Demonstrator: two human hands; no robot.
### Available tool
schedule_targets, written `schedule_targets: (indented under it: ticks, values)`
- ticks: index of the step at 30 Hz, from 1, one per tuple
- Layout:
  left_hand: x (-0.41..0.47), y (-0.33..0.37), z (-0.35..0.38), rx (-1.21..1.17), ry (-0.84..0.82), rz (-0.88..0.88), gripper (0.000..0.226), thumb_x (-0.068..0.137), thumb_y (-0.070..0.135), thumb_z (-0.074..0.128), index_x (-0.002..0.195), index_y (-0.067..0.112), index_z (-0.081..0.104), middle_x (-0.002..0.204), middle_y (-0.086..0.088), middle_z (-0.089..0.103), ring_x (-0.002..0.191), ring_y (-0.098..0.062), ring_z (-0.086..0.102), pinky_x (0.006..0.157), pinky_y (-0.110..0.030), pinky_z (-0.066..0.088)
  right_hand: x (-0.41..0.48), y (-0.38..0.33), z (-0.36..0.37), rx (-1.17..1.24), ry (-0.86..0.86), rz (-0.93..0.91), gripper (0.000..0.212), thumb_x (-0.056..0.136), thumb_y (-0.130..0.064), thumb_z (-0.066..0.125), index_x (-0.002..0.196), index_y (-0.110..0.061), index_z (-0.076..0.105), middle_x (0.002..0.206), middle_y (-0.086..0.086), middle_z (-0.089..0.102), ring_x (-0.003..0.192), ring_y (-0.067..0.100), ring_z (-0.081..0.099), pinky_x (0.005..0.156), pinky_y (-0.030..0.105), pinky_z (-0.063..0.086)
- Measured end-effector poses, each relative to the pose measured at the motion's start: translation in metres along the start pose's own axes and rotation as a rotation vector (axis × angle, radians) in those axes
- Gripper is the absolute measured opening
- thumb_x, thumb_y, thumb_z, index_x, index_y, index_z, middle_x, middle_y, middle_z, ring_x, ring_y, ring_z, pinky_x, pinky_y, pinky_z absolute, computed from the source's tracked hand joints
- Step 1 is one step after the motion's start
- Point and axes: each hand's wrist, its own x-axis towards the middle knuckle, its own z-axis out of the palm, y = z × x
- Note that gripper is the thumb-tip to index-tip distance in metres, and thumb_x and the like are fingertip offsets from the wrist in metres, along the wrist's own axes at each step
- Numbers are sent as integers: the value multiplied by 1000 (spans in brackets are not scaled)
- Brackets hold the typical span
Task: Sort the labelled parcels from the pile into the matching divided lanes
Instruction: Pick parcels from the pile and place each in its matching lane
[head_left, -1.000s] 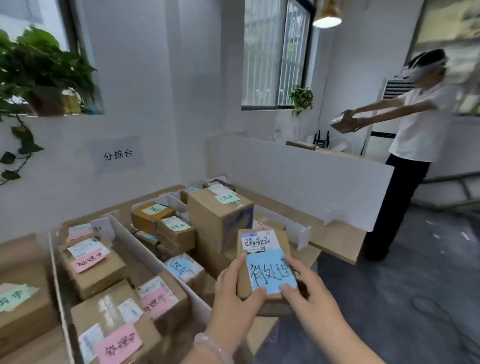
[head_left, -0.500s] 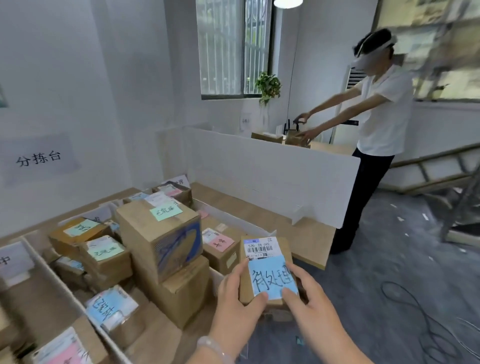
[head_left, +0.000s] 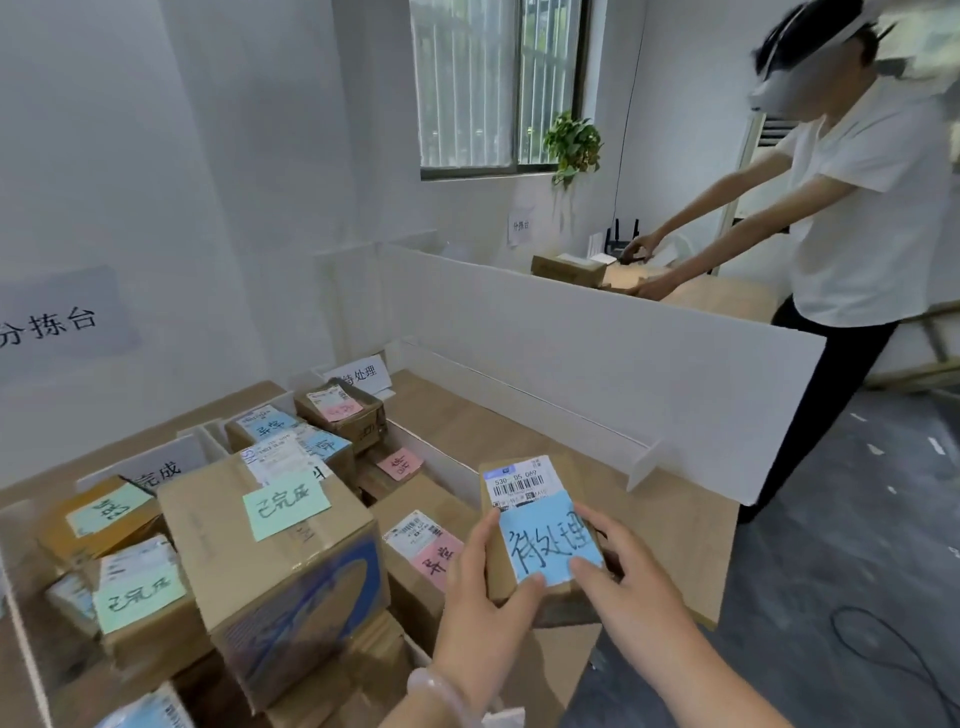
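Observation:
I hold a small cardboard parcel (head_left: 535, 501) with a barcode sticker and a blue handwritten note in both hands, above the table's near edge. My left hand (head_left: 480, 597) grips its left side, thumb on the note's lower corner. My right hand (head_left: 621, 582) grips its right side. Under and beyond the parcel lies a lane (head_left: 498, 431) of bare wood, bounded by white dividers, with a white sign (head_left: 358, 375) at its far end. The lanes to the left hold several boxes with pink, blue and green notes, among them a large box (head_left: 270, 561) with a green note.
A tall white partition (head_left: 597, 364) closes the right side of the table. Behind it a person in a white shirt (head_left: 857, 197) reaches over another table with boxes. The grey floor to the right has a black cable (head_left: 904, 654).
The view has swung right and closer, so the wooden lane and the large green-noted box now fill the middle. The parcel stays held in both hands. The other person has lowered their arms to their table.

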Motion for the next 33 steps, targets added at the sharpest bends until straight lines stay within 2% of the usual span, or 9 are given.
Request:
schedule_targets:
  ticks: [3, 7, 11, 14, 17, 20, 25, 28, 33]
  values:
    - [31, -3, 13, 29, 26, -15, 65, 80, 41, 72, 119, 73, 32, 132, 21, 44, 125, -7, 44, 105, -39, 44, 33, 10, -8, 47, -19, -2, 49, 91, -20, 60, 123, -56, 50, 128, -14, 55, 116, -1, 54, 84, 18, 51]
    - [70, -9, 38, 21, 75, 5, 65, 78, 41, 73, 127, 66, 38, 130, 29, 41, 126, -3, 45, 107, -34, 43, 89, 24, -25, 62, -105, -8, 49, 91, -22, 59, 121, -59, 50, 129, -16, 55, 113, -4, 55, 93, 28, 53]
    - [115, -8, 77, -52, 163, -31, 68, 71, 42, 75, 124, 69, 42, 136, 12, 50, 122, -10, 56, 100, -36, 51, 155, 33, -55, 52, -204, -46, 49, 91, -20, 58, 122, -58, 50, 130, -14, 55, 107, -8, 57, 73, 8, 49]
    - [146, -4, 109, -109, 254, -45, 69, 62, 45, 76, 123, 62, 50, 136, 8, 53, 120, -10, 57, 100, -37, 51, 200, 39, -80, 26, -292, -48, 49, 94, -21, 58, 128, -54, 46, 132, -11, 51, 113, -2, 55, 61, 6, 48]
    - [174, 4, 138, -151, 317, -42, 69, 59, 45, 75, 123, 58, 52, 131, 11, 59, 116, -7, 60, 99, -37, 52, 239, 47, -101, -16, -359, -97, 51, 92, -27, 60, 129, -58, 42, 134, -12, 48, 117, 2, 53, 75, 16, 54]
    - [196, 4, 159, -182, 390, -74, 64, 69, 32, 78, 123, 55, 52, 129, 10, 59, 113, -7, 62, 96, -35, 54, 275, 56, -111, -33, -420, -144, 51, 90, -33, 61, 122, -67, 42, 130, -18, 51, 118, 1, 53, 94, 30, 53]
    - [235, -13, 160, -120, 537, -151, 65, 64, 43, 76, 122, 61, 51, 134, 15, 53, 122, -9, 54, 103, -41, 48, 328, 67, -102, -57, -475, -170, 49, 90, -36, 61, 126, -63, 43, 137, -22, 46, 129, -2, 42, 106, 29, 41]
    - [272, -25, 144, -94, 571, -187, 63, 79, 28, 76, 126, 56, 47, 136, 12, 48, 123, -9, 50, 106, -41, 46, 364, 72, -87, -68, -529, -177, 50, 90, -35, 62, 122, -67, 42, 138, -28, 43, 130, -5, 39, 103, 25, 37]
    - [358, -63, 100, -56, 633, -254, 68, 75, 35, 74, 131, 55, 41, 133, 13, 50, 121, -10, 50, 107, -40, 44, 434, 74, -47, -144, -613, -186, 54, 87, -38, 62, 122, -73, 40, 142, -33, 38, 134, -11, 32, 115, 33, 32]
